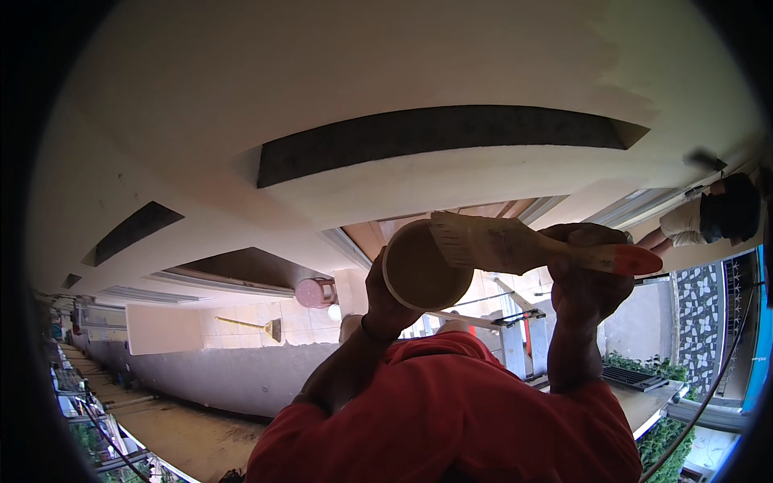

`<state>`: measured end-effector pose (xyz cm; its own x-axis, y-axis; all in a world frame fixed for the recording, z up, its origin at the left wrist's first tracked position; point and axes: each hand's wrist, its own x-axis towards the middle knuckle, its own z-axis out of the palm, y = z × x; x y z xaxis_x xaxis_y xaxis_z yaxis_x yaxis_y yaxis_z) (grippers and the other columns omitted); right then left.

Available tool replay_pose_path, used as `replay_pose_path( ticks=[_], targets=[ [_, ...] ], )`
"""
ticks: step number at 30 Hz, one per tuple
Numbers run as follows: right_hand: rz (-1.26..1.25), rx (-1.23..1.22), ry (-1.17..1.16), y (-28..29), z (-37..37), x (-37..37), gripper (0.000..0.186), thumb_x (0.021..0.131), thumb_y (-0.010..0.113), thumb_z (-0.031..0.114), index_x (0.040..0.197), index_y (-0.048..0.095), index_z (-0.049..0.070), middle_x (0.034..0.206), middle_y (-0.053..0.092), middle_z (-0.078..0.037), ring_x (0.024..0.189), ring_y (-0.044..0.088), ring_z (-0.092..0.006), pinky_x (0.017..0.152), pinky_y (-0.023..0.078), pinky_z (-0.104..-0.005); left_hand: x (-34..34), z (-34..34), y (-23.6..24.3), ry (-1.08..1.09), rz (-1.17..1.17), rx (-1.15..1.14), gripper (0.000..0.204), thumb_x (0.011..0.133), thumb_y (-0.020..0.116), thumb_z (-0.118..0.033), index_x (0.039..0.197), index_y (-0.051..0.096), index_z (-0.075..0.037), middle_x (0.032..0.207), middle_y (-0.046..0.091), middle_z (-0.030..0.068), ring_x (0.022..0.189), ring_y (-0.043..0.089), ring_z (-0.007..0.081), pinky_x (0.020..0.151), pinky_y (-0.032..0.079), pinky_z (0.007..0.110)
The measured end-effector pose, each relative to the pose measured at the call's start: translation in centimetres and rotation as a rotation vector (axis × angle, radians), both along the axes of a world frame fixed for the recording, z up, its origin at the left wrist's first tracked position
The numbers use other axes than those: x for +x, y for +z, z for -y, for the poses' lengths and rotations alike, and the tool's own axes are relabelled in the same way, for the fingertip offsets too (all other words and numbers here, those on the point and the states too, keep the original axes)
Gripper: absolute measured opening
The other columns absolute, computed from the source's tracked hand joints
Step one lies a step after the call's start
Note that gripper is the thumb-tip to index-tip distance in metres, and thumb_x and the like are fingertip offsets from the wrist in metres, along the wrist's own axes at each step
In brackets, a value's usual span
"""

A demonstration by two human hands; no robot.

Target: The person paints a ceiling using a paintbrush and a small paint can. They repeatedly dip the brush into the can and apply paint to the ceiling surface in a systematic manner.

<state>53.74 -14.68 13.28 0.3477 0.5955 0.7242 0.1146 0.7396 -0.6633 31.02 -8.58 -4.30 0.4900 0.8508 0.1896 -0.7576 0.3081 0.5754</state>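
Observation:
My left hand (pixel 385 302) is wrapped around the side of a round paint container (pixel 420 270), its open top facing me. Inside it looks beige-brown; how full it is I cannot tell. My right hand (pixel 586 278) grips a wide paintbrush (pixel 499 241) by its handle, which ends in an orange-red tip. The pale, paint-coated bristles point left and overlap the container's right rim. Whether they touch the rim I cannot tell.
Ahead is a cream wall (pixel 451 64) with dark recesses (pixel 443 133). Below me are a stepladder (pixel 515 338), a pink stool (pixel 314 293) and a broom (pixel 262 327). Another person (pixel 717 213) is at the far right. A low grey parapet (pixel 233 382) runs along the left.

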Motion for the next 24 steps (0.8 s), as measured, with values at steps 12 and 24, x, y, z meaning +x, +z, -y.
replay_pose_path(
  ticks=[12,24],
  targets=[
    [0.61,-0.191,0.11,-1.2,-3.8,-1.3,0.032,0.087,0.092,0.003,0.116,0.077,0.003,0.104,0.08,-0.012,0.082,0.078,-0.0248,0.071,0.061,-0.0342,-1.1,-0.6,1.8,0.079,-0.098,0.206,0.073,0.115,0.042,-0.059,0.161,0.053,-0.003,0.157,0.062,0.021,0.148,0.059,0.0349,0.126,0.045,0.055],
    [0.687,-0.219,0.151,-3.1,-4.4,-2.0,0.033,0.091,0.09,0.005,0.118,0.071,0.006,0.107,0.08,-0.011,0.08,0.08,-0.0186,0.056,0.063,-0.0285,-0.8,-0.2,3.3,-0.108,0.293,-0.285,0.042,0.12,0.048,-0.03,0.15,0.057,-0.002,0.143,0.069,0.0136,0.127,0.07,0.023,0.107,0.062,0.039]
  ],
)
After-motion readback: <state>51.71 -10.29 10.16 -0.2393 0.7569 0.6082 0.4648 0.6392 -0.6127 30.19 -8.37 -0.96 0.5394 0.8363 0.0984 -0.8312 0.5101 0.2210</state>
